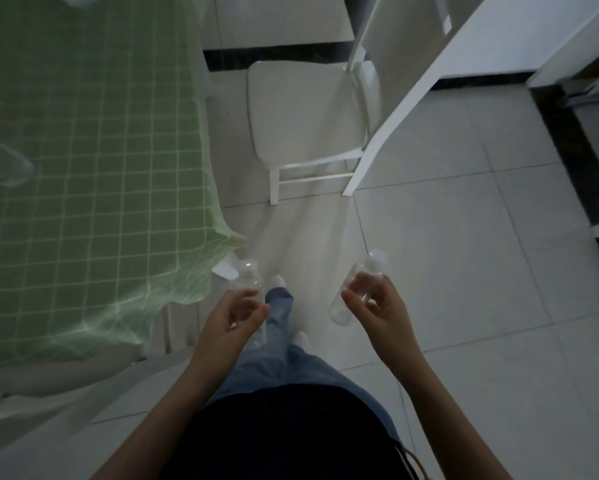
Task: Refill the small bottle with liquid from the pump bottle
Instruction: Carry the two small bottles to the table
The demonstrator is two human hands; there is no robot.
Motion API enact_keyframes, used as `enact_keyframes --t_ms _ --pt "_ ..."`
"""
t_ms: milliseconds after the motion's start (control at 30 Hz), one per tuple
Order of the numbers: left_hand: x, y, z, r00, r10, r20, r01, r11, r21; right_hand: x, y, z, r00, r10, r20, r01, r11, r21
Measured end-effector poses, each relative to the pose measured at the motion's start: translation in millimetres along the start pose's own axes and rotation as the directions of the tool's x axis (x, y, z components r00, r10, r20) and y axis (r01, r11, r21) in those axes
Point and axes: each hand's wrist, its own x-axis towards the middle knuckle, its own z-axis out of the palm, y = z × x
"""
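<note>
Two clear plastic bottles are in view, one in each of the hands, both held above the tiled floor [464, 244] just off the corner of the bench [83, 98]. The left hand [234, 318] curls its fingers and thumb round the lower body of an uncapped bottle [251, 280], which stands roughly upright with its threaded neck showing above the fingers. The right hand [377, 306] pinches a capped bottle [358, 277] between thumb and fingertips at mid-body. This one leans, with its white cap up and away from the person and its base down toward the left. The two bottles are well apart, with the person's jeans and pale footwear between them far below.

Whether either bottle has liquid in it cannot be told — both look transparent in the dim light. The lower end of the uncapped bottle is hidden behind the left fingers. On the bench's green checked cloth [187, 271] lies a clear, blurred shape [7, 164], cut off by the frame's left edge and too smeared to name. A white chair [305, 116] stands beyond, near the bench.
</note>
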Motion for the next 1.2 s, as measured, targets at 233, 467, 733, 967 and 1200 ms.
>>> enact_keyframes --t_ms 233,467,733,967,1200 --pt "111 44 23 0.999 0.032 -0.022 -0.032 0.999 -0.025 116 -28 -5 0.999 -0.023 0.026 0.023 1.000 -0.013" --pt "175 96 30 0.993 0.069 -0.097 -0.076 0.995 -0.062 199 -68 -5 0.995 -0.056 0.088 0.058 0.998 -0.020" --pt "254 145 40 0.915 -0.016 -0.404 -0.068 0.979 -0.193 345 -127 0 0.909 -0.100 0.405 0.144 0.986 -0.081" --pt "280 170 65 0.783 -0.158 -0.601 -0.090 0.928 -0.361 439 -180 13 0.768 -0.126 0.627 0.263 0.956 -0.131" --pt "297 178 44 0.664 -0.274 -0.695 -0.117 0.881 -0.459 478 -209 67 0.655 -0.105 0.748 0.296 0.947 -0.126"
